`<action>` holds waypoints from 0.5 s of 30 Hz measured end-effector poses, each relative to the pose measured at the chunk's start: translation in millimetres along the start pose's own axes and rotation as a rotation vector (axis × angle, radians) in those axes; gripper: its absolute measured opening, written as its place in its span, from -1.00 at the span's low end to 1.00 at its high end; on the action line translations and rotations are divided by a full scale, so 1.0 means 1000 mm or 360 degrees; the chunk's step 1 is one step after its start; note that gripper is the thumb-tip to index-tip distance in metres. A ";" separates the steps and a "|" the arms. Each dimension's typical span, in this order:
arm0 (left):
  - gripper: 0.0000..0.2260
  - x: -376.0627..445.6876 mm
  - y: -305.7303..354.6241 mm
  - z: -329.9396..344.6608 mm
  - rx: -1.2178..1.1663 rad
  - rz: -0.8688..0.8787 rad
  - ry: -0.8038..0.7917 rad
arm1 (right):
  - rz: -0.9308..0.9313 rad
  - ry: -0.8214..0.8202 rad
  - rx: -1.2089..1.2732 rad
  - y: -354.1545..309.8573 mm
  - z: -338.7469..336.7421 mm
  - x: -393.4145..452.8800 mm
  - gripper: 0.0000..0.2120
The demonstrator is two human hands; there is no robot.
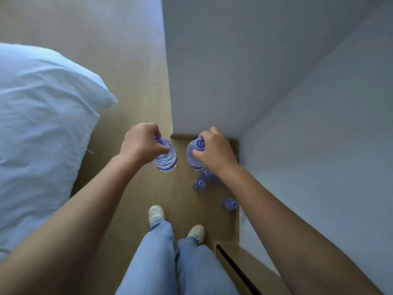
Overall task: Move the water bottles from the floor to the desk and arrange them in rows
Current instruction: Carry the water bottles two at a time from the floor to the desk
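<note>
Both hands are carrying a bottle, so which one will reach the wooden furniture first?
Probably the right hand: its bottle hangs on the side of the wooden furniture edge. The left hand hangs towards the bed.

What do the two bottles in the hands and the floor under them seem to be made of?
Bottle in the left hand: clear thin plastic, probably; ribbed see-through wall, opaque purple cap.
Bottle in the right hand: the same clear look, purple cap with a printed swirl.
Floor: pale wood or wood-look laminate, matte; faint grain lines, which one I cannot tell.
</note>
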State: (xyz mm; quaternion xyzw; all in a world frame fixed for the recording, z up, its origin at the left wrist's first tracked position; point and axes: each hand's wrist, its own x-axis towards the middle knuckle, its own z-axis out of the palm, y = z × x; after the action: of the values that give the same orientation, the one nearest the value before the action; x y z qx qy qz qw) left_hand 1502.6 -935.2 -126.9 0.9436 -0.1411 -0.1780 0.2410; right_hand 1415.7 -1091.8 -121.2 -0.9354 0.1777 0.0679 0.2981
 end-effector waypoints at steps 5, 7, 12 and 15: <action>-0.87 0.009 -0.012 -0.081 0.0006 -0.0047 0.0119 | -0.0134 -0.0014 -0.0017 -0.074 -0.023 0.026 -0.79; -0.86 0.018 -0.021 -0.108 0.0023 -0.0043 0.0154 | -0.0170 -0.0015 -0.0029 -0.100 -0.026 0.037 -0.78; -0.85 0.043 -0.043 -0.169 0.0069 -0.0030 0.0112 | -0.0195 -0.0022 -0.0029 -0.166 -0.026 0.069 -0.78; -0.86 0.062 -0.057 -0.200 0.0129 0.0009 0.0087 | -0.0168 -0.0022 -0.0010 -0.198 -0.026 0.089 -0.84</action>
State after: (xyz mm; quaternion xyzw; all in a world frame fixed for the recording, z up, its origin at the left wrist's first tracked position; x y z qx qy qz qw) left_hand 1649.6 -827.5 -8.3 0.9567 -0.1441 -0.1457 0.2068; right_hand 1573.0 -983.0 -15.0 -0.9439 0.1258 0.0591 0.2994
